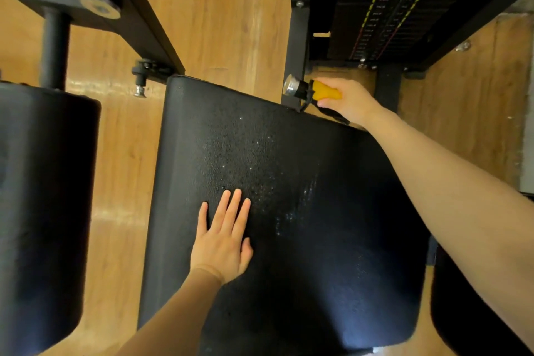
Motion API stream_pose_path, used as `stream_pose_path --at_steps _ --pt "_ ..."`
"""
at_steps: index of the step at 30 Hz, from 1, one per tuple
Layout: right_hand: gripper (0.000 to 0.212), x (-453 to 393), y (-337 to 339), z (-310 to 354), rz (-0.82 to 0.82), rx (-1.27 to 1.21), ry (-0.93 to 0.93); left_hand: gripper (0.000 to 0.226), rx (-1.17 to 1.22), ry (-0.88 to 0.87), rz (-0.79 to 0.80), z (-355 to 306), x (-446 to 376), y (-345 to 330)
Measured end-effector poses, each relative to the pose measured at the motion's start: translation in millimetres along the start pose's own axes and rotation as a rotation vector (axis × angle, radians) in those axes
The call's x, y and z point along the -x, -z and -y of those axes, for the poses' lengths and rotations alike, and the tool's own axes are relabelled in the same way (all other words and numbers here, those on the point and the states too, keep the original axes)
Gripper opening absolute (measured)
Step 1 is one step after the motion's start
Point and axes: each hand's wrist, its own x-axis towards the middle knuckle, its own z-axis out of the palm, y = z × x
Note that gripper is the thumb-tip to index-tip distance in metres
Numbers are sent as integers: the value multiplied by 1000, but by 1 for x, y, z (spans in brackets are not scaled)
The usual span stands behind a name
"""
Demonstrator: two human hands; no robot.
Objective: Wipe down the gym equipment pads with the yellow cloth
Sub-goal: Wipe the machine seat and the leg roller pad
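A large black seat pad (318, 254) fills the middle of the view, its textured surface speckled with small wet droplets. My left hand (224, 243) lies flat on it with straight fingers, just left of the droplets. At the pad's far right corner my right hand (351, 101) grips a yellow handle (326, 91) that has a silver end and a black cord. No yellow cloth is in view.
A black roller pad (43, 211) on a dark post stands at the left. The black machine frame (144, 26) crosses the upper left. The weight stack (390, 9) is at the upper right. Another dark pad (468, 315) shows at the bottom right. Wood floor (231, 23) lies below.
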Motion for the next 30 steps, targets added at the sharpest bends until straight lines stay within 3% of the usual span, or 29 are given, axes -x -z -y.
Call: stream_pose_path --at_steps 9,14,20,23,25,30 --pt "55 44 35 -79 13 165 -232 69 0 -13 -4 2 3 -2" --pt "46 53 38 -88 -55 127 -298 67 -3 -10 13 2 2 -1" --pt "36 80 46 -64 -456 -44 -351 66 -5 -10 13 2 1 1" --pt "38 115 42 -32 -575 -94 -313 66 2 -9 17 1 1 1" --pt "38 134 23 -5 -567 -110 -233 65 5 -8 25 1 1 3" --pt "41 130 -53 32 -328 -47 -70 66 -12 -6 38 1 1 3"
